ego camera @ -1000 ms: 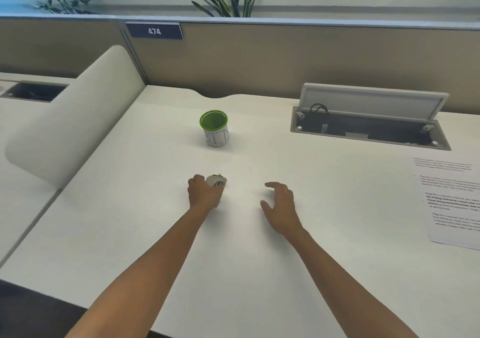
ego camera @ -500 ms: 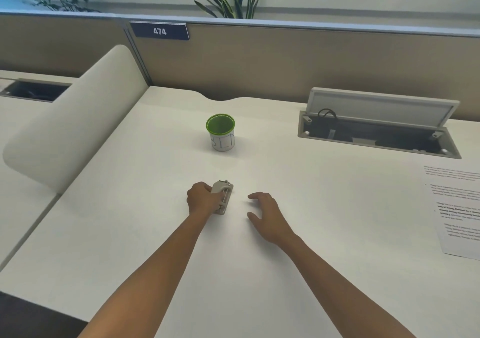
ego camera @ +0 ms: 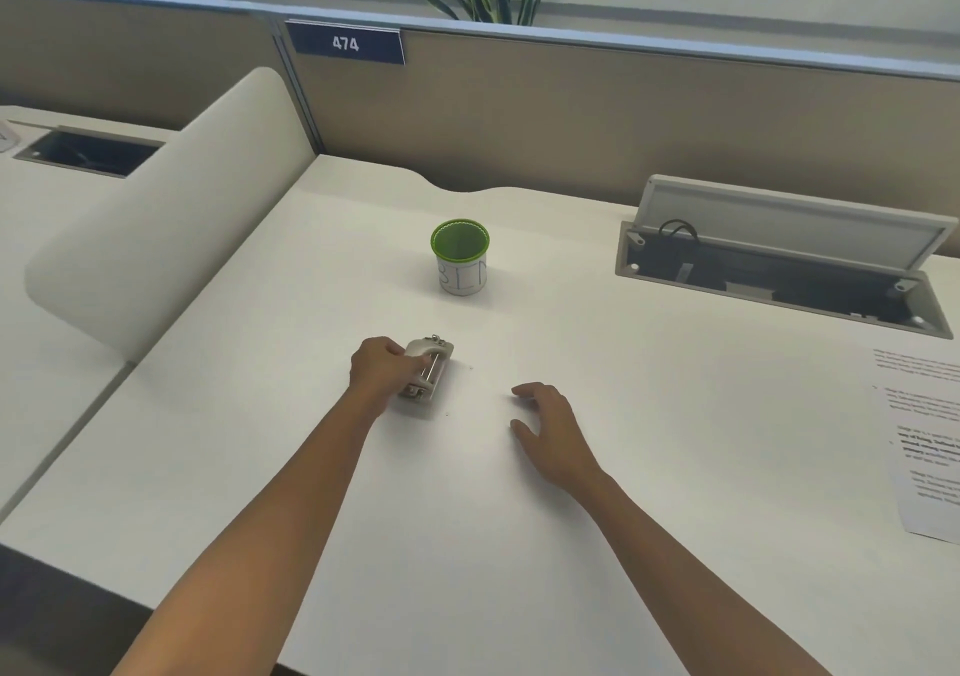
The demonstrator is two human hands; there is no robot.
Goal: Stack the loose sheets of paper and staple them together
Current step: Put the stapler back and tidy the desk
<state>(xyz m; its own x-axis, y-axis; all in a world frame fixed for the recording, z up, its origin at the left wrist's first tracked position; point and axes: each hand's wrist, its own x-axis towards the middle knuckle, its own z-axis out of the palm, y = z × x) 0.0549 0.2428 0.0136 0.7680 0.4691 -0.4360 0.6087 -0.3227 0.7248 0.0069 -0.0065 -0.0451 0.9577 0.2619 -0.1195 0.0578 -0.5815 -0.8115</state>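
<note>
Stapler [ego camera: 427, 375] is the landmark here: a small pale one lying on the white desk [ego camera: 675, 389], with its metal rail showing on the near side. The left hand [ego camera: 382, 369] holds it from the left, the fingers curled round its body. I judge that the person keeps the tool ready in this hand because the other one must first collect the paper. The stapler seems tipped on its side, maybe so that the staple channel can be checked, but this I cannot confirm.

The right hand [ego camera: 550, 428] is to the right of the stapler and a little nearer to the person. Its fingers are loosely spread and slightly bent above the desk, and it holds nothing; whether the fingertips touch the surface I cannot tell.

The printed sheets [ego camera: 922, 441] lie far to the right of the stapler, at the edge of the view and well apart from both hands. They overlap unevenly, so in my judgement the stacking is not yet done. The free hand probably has to reach over there next.

Behind the stapler stands a white cup [ego camera: 461, 258] with a green rim. It carries handwritten blue letters that look like "BEN", though the last letter is not sure. Further behind and to the left, on the partition [ego camera: 571, 114], a dark blue plate [ego camera: 345, 43] reads "474". Behind and to the right of the stapler a cable hatch [ego camera: 779, 254] is open. The text on the sheets is too small to read.
</note>
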